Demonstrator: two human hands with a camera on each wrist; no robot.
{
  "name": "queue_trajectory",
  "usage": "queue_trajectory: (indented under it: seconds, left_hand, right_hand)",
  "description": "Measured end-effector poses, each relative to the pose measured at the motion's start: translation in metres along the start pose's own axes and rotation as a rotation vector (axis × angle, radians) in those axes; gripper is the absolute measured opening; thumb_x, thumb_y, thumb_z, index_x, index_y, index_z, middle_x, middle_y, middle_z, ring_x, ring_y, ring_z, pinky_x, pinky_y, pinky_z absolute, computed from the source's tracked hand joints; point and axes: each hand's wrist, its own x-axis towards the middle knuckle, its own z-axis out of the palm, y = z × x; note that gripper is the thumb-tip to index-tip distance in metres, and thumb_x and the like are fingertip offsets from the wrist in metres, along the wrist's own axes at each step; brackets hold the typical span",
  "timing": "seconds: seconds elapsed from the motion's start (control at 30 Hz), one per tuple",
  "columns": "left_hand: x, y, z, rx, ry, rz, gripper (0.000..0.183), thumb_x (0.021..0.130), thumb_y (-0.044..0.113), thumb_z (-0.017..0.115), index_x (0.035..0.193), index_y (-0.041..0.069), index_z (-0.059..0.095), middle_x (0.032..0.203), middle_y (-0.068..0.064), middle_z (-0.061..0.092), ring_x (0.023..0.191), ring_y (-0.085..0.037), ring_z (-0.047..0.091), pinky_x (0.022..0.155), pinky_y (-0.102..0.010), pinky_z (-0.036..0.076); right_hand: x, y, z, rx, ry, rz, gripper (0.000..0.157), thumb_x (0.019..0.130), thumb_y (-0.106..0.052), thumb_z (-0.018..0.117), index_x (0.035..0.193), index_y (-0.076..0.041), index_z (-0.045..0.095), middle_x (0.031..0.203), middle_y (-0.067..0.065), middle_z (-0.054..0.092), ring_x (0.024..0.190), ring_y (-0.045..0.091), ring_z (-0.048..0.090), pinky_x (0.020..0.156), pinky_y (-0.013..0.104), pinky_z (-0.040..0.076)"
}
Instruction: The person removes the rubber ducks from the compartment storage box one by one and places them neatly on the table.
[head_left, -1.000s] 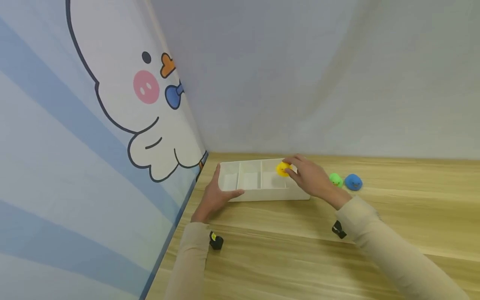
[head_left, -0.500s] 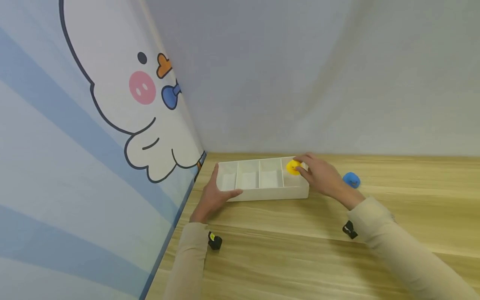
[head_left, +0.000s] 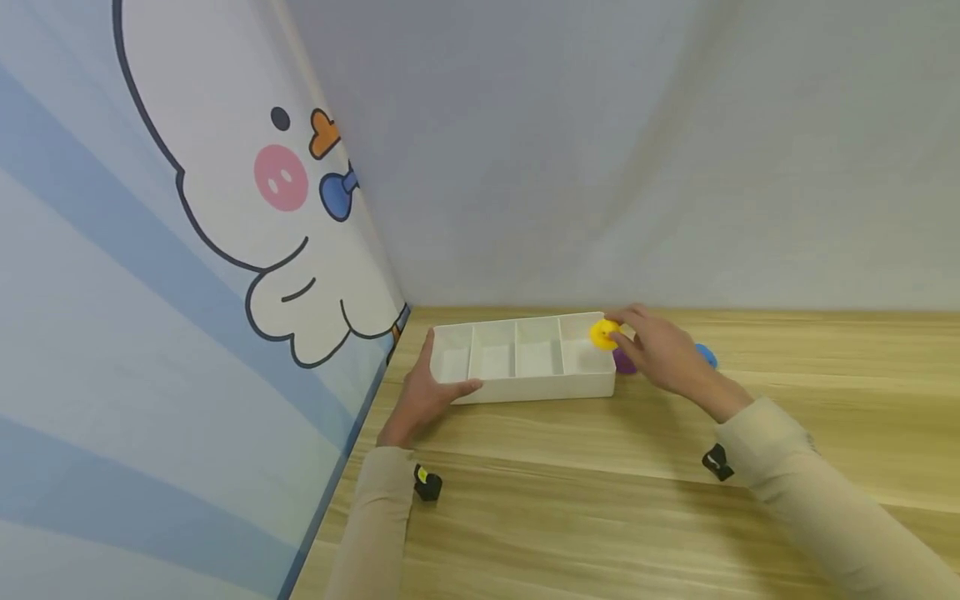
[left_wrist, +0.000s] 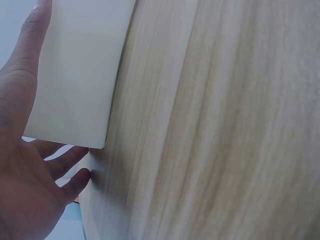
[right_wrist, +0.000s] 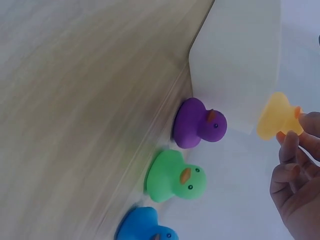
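Observation:
A white tray (head_left: 534,389) with several compartments lies on the wooden table. My left hand (head_left: 424,390) rests spread against its left end, thumb along the front wall; in the left wrist view the other fingers sit behind the tray's corner. With thumb and fingertips, my right hand (head_left: 660,350) pinches a yellow rubber duck (head_left: 602,334) over the tray's right end. Beside that end, partly covered by the hand, is a purple rubber duck (head_left: 625,362). The right wrist view has a green rubber duck (right_wrist: 172,175) and a blue rubber duck (right_wrist: 142,225) in a row with it.
A grey wall (head_left: 637,167) stands behind the table, and a cartoon-printed panel (head_left: 225,333) borders it on the left. Black wrist-camera pieces show at the left wrist (head_left: 428,482) and right wrist (head_left: 717,462).
My right hand has carried the yellow duck rightward along the tray to its right end. The purple duck has come into sight; the green one is now hidden in the head view. My left hand stays put.

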Motion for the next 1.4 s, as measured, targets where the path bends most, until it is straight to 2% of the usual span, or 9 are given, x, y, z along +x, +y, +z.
queue_trajectory:
  seconds: [0.23, 0.67, 1.07, 1.2, 1.4]
  left_hand:
    - [-0.001, 0.001, 0.000, 0.000, -0.001, -0.011, 0.133, 0.068, 0.071, 0.083, 0.164, 0.038, -0.003, 0.174, -0.007, 0.013, 0.158, -0.040, 0.021, 0.123, -0.065, 0.029]
    - [0.002, 0.001, 0.002, 0.004, 0.005, -0.002, 0.133, 0.068, 0.070, 0.084, 0.165, 0.036, -0.001, 0.174, -0.007, 0.014, 0.158, -0.039, 0.023, 0.123, -0.064, 0.029]
    - [0.001, 0.001, 0.000, 0.012, 0.002, -0.018, 0.132, 0.069, 0.071, 0.083, 0.162, 0.043, -0.005, 0.174, -0.007, 0.012, 0.158, -0.040, 0.021, 0.124, -0.064, 0.026]
    - [0.002, 0.000, 0.000, 0.013, -0.002, -0.019, 0.130, 0.069, 0.071, 0.083, 0.161, 0.047, -0.006, 0.174, -0.007, 0.013, 0.158, -0.040, 0.021, 0.124, -0.063, 0.027]
    - [0.002, 0.000, 0.000, 0.016, -0.004, -0.002, 0.130, 0.071, 0.069, 0.083, 0.163, 0.041, -0.005, 0.174, -0.007, 0.012, 0.158, -0.040, 0.021, 0.123, -0.064, 0.028]
  right_hand:
    - [-0.009, 0.009, -0.009, -0.027, 0.007, 0.026, 0.033, 0.104, -0.017, 0.060, 0.134, -0.004, 0.061, 0.120, 0.016, 0.066, 0.073, 0.015, 0.056, 0.055, 0.024, 0.043]
    - [-0.028, 0.030, -0.025, -0.036, 0.005, 0.091, 0.033, 0.105, -0.020, 0.059, 0.134, -0.004, 0.061, 0.121, 0.020, 0.065, 0.081, 0.022, 0.063, 0.061, 0.029, 0.047]
    - [-0.041, 0.044, -0.038, -0.065, 0.020, 0.104, 0.033, 0.105, -0.019, 0.058, 0.133, -0.003, 0.062, 0.119, 0.021, 0.066, 0.084, 0.026, 0.065, 0.063, 0.034, 0.050]
    - [-0.045, 0.049, -0.043, -0.068, 0.024, 0.106, 0.032, 0.105, -0.018, 0.057, 0.133, -0.002, 0.062, 0.118, 0.022, 0.066, 0.081, 0.024, 0.063, 0.063, 0.032, 0.048]
    - [-0.055, 0.058, -0.048, -0.089, 0.047, 0.091, 0.032, 0.104, -0.016, 0.058, 0.132, 0.000, 0.062, 0.111, 0.020, 0.067, 0.074, 0.017, 0.057, 0.057, 0.025, 0.043]
